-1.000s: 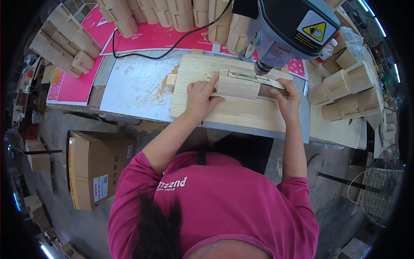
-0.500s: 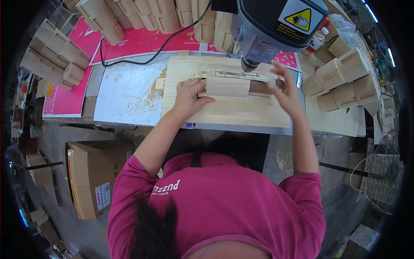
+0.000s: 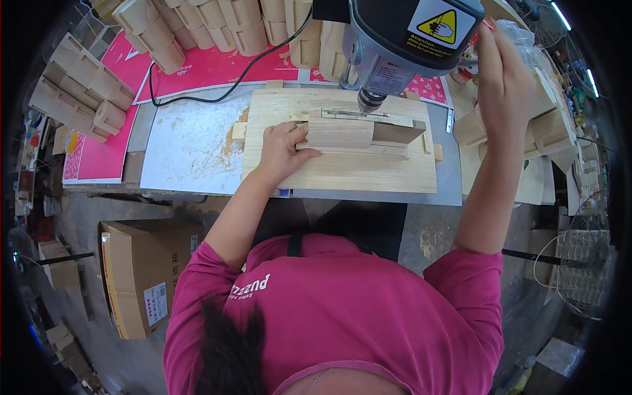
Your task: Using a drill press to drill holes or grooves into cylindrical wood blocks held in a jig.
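Observation:
My left hand [image 3: 283,150] is closed on the left end of a pale wooden block [image 3: 339,133], thumb along its near side. The block sits in a wooden jig on a flat board [image 3: 342,176]; a darker brown wooden section [image 3: 397,133] continues to its right. Behind the block runs a narrow strip with a slot [image 3: 359,116]. Just above that strip is the chuck [image 3: 370,100] of a drill press [image 3: 411,33]; any bit is too small to make out. My right hand [image 3: 505,82] is raised beside the machine's right side, fingers together, and what they grip is hidden.
Many hollow wooden cylinders [image 3: 242,26] stand at the back, with more at the left [image 3: 82,85] and right [image 3: 550,135]. A black cable [image 3: 220,99] loops over the sawdust-strewn sheet [image 3: 191,145]. A cardboard box [image 3: 148,270] is on the floor at left.
My right hand has left the right end of the wooden block and risen to the drill press's right side. My left hand stays on the block. The whole view has shifted slightly.

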